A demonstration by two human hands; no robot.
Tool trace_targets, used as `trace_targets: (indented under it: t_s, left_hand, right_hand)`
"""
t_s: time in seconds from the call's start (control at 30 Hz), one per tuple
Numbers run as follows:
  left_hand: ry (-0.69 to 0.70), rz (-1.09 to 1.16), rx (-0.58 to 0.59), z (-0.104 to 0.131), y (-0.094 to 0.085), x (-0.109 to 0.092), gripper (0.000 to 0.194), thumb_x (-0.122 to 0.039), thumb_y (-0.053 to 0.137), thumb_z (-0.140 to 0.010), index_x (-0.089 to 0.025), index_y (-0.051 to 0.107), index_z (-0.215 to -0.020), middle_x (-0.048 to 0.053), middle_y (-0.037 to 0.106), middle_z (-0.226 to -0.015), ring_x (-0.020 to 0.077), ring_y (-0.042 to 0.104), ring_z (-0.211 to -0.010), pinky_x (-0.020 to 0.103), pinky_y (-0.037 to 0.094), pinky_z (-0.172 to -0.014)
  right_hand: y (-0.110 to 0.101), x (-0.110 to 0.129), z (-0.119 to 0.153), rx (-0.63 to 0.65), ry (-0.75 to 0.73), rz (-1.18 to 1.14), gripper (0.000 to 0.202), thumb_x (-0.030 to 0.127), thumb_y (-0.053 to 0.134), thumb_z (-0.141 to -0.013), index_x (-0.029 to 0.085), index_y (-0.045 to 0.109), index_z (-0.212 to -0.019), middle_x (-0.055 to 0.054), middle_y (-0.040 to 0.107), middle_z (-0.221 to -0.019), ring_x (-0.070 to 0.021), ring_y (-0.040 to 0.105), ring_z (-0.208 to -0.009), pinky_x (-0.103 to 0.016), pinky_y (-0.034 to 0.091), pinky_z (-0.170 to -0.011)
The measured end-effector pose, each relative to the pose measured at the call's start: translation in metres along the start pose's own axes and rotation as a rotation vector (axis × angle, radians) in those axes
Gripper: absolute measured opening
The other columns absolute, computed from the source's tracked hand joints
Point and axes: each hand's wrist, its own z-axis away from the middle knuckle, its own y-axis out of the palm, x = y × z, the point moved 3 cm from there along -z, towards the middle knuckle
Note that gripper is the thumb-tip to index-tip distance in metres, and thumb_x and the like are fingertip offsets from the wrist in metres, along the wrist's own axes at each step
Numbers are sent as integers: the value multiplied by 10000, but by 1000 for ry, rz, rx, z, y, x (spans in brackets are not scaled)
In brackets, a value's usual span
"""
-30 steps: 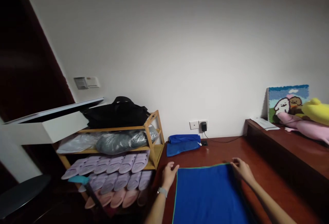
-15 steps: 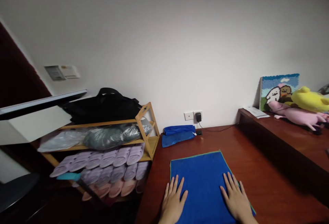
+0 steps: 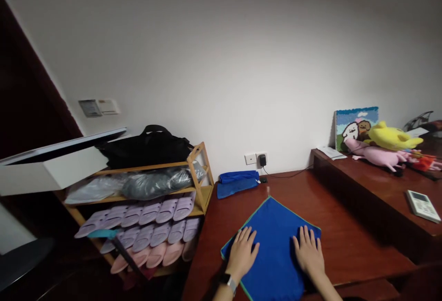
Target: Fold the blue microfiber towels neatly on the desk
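A blue cloth [image 3: 271, 246] with a green edge lies spread on the reddish-brown wooden table [image 3: 348, 227], turned so that one corner points toward the wall. My left hand [image 3: 242, 252], a watch on its wrist, rests palm down near the cloth's left corner with the fingers stretched out. Across from it, my right hand [image 3: 309, 248] is over the right side of the cloth, also palm down, fingers apart. Neither hand grips anything. The cloth's near corner is cut off by the bottom of the view.
Folded blue cloths [image 3: 238, 183] lie at the table's back edge by a plugged-in charger [image 3: 262, 159]. On the left stands a wooden shoe rack [image 3: 203, 195] with slippers and a black bag [image 3: 148, 147]. A raised ledge on the right bears plush toys [image 3: 393, 136] and a white remote [image 3: 423, 205].
The cloth has turned from lying roughly square to lying cornerwise, with one corner toward the wall. Both hands have moved slightly farther onto the table. The view has shifted a little to the right.
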Motion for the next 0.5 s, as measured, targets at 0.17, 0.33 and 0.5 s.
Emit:
trace_targets:
  t_s: [0.17,0.33,0.5]
  left_hand:
    - [-37,15,157,-16,20,27,586,-563,358,-1065,-328,420,-1598,35,364,-1691,254,333,-1565,509,298,-1286]
    - [-292,-26,183,5,46,28,615,-520,319,-1063,-291,314,-1634,45,231,-1718,276,236,-1590,529,249,-1296]
    - [-439,-33,143,26,74,23,579,-490,409,-1015,-336,437,-1573,27,367,-1659,320,376,-1536,573,353,-1241]
  right_hand:
    - [7,0,-22,73,-41,38,774,543,182,-1020,108,228,-1659,-90,183,-1738,-291,146,-1614,-519,113,-1308]
    - [-17,16,-81,154,-330,-78,766,567,195,-1027,136,239,-1658,-61,187,-1737,-240,126,-1617,-449,87,-1316]
    - [-26,33,-121,245,-567,-159,779,627,209,-1026,173,258,-1658,-55,204,-1737,-218,118,-1618,-430,61,-1317]
